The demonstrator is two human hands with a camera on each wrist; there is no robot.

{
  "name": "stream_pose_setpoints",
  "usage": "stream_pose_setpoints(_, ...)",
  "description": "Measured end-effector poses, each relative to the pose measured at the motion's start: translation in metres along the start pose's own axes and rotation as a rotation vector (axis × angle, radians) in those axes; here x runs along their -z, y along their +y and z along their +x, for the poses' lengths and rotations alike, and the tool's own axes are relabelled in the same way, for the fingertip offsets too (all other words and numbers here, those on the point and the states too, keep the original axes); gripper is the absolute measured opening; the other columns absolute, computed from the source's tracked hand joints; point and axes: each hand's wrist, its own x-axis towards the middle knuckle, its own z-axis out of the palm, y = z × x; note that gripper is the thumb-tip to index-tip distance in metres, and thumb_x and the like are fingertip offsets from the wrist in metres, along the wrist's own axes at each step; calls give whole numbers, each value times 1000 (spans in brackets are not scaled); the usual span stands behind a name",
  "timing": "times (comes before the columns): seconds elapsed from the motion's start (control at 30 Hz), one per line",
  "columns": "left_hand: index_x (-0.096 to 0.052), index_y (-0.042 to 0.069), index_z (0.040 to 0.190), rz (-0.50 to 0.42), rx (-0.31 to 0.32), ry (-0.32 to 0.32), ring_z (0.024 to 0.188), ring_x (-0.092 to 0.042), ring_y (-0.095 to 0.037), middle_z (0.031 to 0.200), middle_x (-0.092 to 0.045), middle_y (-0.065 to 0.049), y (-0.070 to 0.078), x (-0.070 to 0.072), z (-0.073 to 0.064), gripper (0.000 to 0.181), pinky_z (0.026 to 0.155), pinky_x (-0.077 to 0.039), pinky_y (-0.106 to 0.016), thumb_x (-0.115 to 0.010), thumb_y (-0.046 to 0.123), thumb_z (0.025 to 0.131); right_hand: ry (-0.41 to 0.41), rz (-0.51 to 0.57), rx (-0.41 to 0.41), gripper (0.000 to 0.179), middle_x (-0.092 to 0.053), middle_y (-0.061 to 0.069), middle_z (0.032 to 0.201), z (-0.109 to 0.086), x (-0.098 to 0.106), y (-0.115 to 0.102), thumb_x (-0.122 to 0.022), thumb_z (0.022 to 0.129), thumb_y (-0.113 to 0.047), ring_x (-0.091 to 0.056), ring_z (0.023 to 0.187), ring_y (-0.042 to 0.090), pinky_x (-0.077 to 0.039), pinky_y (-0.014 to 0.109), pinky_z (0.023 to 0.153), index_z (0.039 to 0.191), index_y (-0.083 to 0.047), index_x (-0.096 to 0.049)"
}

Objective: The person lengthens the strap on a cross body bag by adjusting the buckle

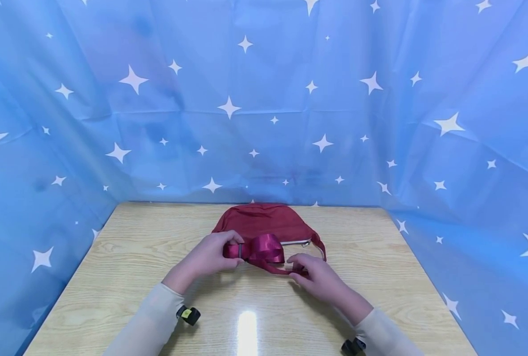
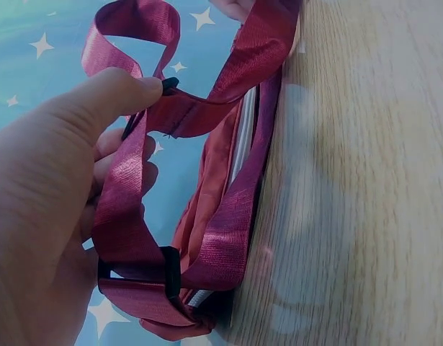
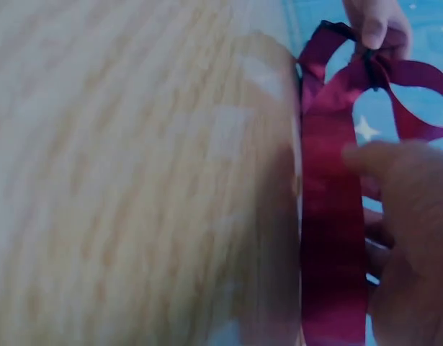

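A dark red waist bag [image 1: 261,221] lies at the far middle of the table, its pale zipper [image 1: 296,242] facing me. My left hand [image 1: 215,254] pinches the bag's shiny red strap [image 2: 127,194] at a black slider [image 2: 169,85] between thumb and fingers. Past that slider the strap bends into a raised loop [image 1: 267,247]. Lower in the left wrist view, a black ring buckle [image 2: 172,274] sits on the strap beside the palm. To the right, my right hand [image 1: 317,282] holds a flat stretch of strap [image 3: 329,216], thumb at its edge and fingers behind.
The wood-grain table [image 1: 134,267] reaches back to a blue star-patterned cloth [image 1: 264,123], which hangs behind it and along both sides. A bright glare patch [image 1: 247,331] shows near the front. Dark wrist devices [image 1: 189,315] are worn over pale sleeves.
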Motion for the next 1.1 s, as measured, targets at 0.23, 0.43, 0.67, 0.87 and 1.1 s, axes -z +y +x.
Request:
stream_pose_setpoints(0.23,-71,21,123,15,0,-3,90,-64,-8,100,-66,15,-1,1,0,44,84,-58,-33,-96,28,87,58,-35,-15,21,-79,-6,111,4,-1,5,-77,104,-8,-73,102,12,-62,39,90,123,-18,-79)
stream_pose_setpoints(0.43,-71,20,123,22,6,-9,91,-64,-8,101,-67,15,-3,2,-2,44,84,-58,-34,-96,26,87,75,-51,-38,21,-81,-3,117,5,8,11,-80,102,-8,-77,113,20,-62,46,97,121,-18,-83)
stream_pose_setpoints(0.67,-71,23,118,8,-5,3,91,-64,-11,101,-69,14,-7,4,-3,46,83,-57,-37,-99,21,83,83,-198,-72,20,-81,-1,110,1,21,20,-84,98,-7,-78,104,22,-63,47,92,116,-16,-84)
stream_pose_setpoints(0.87,-71,24,119,19,-26,2,94,-65,-10,105,-71,15,-10,4,-3,47,86,-57,-39,-99,18,82,106,-338,-43,19,-80,-1,103,0,21,27,-88,94,-6,-77,94,22,-63,46,84,110,-14,-83)
stream_pose_setpoints(1.1,-71,24,118,24,-35,10,92,-63,-11,104,-70,15,-11,6,-2,45,86,-56,-38,-98,19,83,106,-300,-28,29,-75,4,115,13,5,7,-88,97,-19,-72,105,25,-61,49,92,122,-9,-77)
